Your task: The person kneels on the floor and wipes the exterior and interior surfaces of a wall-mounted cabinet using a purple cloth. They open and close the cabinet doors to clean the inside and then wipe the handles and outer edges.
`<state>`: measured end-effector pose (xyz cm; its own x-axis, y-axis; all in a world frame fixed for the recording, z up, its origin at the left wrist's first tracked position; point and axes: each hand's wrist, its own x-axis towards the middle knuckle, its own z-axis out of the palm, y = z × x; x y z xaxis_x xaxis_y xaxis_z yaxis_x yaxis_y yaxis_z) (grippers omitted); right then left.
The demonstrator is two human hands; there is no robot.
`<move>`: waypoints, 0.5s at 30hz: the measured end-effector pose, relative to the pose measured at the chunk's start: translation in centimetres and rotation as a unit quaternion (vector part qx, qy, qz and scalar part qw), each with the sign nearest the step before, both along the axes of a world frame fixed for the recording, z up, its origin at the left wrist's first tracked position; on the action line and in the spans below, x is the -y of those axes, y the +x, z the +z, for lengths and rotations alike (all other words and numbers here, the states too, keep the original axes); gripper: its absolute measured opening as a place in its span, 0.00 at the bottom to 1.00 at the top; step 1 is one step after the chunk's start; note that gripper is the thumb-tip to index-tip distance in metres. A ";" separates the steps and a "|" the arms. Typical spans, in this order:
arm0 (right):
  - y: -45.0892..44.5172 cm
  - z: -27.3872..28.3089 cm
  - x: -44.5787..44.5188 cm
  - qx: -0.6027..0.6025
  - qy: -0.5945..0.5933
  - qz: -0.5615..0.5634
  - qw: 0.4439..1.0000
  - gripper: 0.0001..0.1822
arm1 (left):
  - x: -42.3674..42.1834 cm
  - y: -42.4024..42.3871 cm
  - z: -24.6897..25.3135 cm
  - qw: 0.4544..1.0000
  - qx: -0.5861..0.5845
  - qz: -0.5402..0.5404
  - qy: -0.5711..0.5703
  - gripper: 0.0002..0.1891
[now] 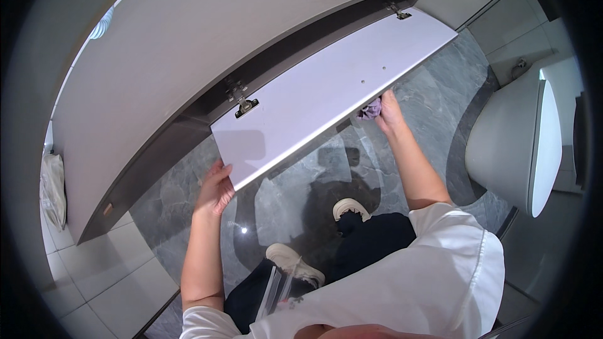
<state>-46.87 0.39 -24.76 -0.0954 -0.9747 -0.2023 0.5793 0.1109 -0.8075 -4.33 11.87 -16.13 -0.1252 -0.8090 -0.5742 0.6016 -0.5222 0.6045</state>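
Observation:
A white hinged cabinet door (325,89) stands swung out from a grey cabinet (264,23), with its inner face up. Two metal hinges, one near the left end (247,107) and one near the right end (403,15), join it to the cabinet. My left hand (216,188) grips the door's left end, thumb on the inner face. Under the front edge, my right hand (390,112) holds a crumpled purple cloth (370,110) against the door's outer side; the fingertips are partly hidden.
On the right stands a white toilet (504,141) with its lid up. A plastic bag (53,190) hangs at the far left, below a pale ribbed hose (102,24). My shoes (297,261) rest on the grey marbled floor. A glass edge with a metal strip runs at the upper right.

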 end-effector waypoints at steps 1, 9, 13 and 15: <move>-0.2 -0.9 -0.4 -0.007 0.016 0.006 1.000 0.24 | -0.2 0.0 -0.8 1.000 0.011 -0.004 -0.002 0.22; 0.1 -5.0 -1.1 0.017 0.090 0.034 0.995 0.16 | 0.0 -1.4 -5.1 0.995 0.087 -0.039 0.015 0.22; 0.7 -4.1 -1.2 0.025 0.122 0.017 0.992 0.14 | 0.2 -1.3 -4.9 0.992 0.110 -0.063 0.021 0.22; 0.7 -3.8 -1.2 0.038 0.147 -0.037 0.988 0.12 | 0.1 -1.3 -5.1 0.991 0.116 -0.061 0.020 0.22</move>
